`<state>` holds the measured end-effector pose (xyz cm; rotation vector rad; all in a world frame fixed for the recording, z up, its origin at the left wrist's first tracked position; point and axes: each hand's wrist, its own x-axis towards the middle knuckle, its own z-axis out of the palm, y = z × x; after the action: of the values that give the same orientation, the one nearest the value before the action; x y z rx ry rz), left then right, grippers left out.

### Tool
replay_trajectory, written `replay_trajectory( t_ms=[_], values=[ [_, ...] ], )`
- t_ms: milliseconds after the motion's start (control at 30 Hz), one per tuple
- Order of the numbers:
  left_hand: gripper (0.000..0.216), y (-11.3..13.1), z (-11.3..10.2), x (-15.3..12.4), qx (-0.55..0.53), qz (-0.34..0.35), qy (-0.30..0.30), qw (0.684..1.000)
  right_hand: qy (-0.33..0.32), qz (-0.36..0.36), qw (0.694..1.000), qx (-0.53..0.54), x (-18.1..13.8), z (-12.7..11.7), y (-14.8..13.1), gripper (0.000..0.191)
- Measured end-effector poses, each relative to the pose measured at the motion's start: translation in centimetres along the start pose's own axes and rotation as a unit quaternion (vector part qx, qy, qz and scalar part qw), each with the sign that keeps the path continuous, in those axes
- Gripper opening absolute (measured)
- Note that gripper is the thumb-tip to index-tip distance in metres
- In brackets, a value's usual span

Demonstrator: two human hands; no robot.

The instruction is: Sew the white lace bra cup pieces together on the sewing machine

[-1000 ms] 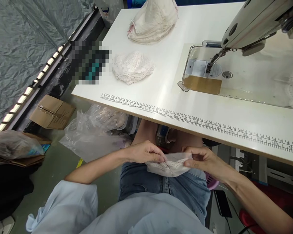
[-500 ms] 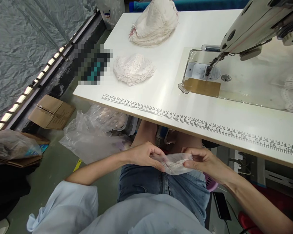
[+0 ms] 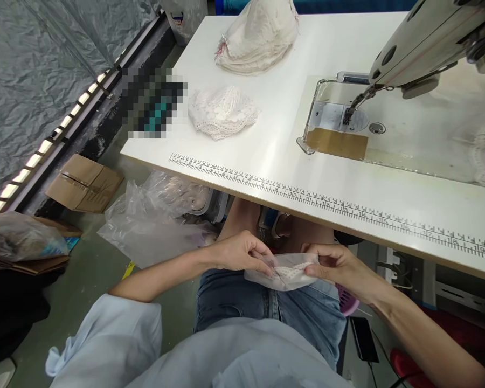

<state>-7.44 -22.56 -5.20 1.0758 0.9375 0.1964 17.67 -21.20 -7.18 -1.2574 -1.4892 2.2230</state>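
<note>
Over my lap I hold a small piece of sheer white fabric with lace trim [image 3: 290, 280] between both hands. My left hand [image 3: 246, 254] pinches its left side, thumb and fingers closed on the cloth. Its right end is gripped by my right hand [image 3: 334, 264], the thumb pressed on the lace. A dark line or seam runs across the fabric near the left fingertips. On the white table [image 3: 275, 145] ahead lie a white lace piece or stack [image 3: 223, 113] and, farther back, a pile of cream fabric pieces [image 3: 261, 40].
A sewing machine [image 3: 420, 48] stands on the table's right, more white lace beside it. A printed ruler [image 3: 291, 193] follows the front edge. Plastic bags [image 3: 145, 231] and a cardboard box [image 3: 84, 183] sit on the floor at left; a phone [image 3: 364, 339] lies lower right.
The view has shifted slightly. My left hand's fingers have moved a little on the fabric, which shows slightly more at its left end. Both hands keep their hold.
</note>
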Motion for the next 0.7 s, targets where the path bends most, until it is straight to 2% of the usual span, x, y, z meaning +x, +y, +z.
replay_trajectory(
  t_ms=[200, 400, 700],
  values=[
    [0.032, -0.43, -0.26, 0.14, -0.020, 0.010, -0.023, 0.999, -0.025, -0.017, 0.999, 0.024, -0.04, -0.04, 0.15, 0.025],
    [0.029, -0.51, -0.27, 0.10, -0.017, 0.019, -0.033, 0.999, -0.023, -0.018, 0.999, 0.033, -0.02, -0.03, 0.60, 0.024],
    [0.033, -0.63, -0.39, 0.14, -0.041, -0.007, -0.039, 0.998, -0.039, -0.025, 0.997, 0.069, -0.18, 0.17, 0.36, 0.015]
  ],
)
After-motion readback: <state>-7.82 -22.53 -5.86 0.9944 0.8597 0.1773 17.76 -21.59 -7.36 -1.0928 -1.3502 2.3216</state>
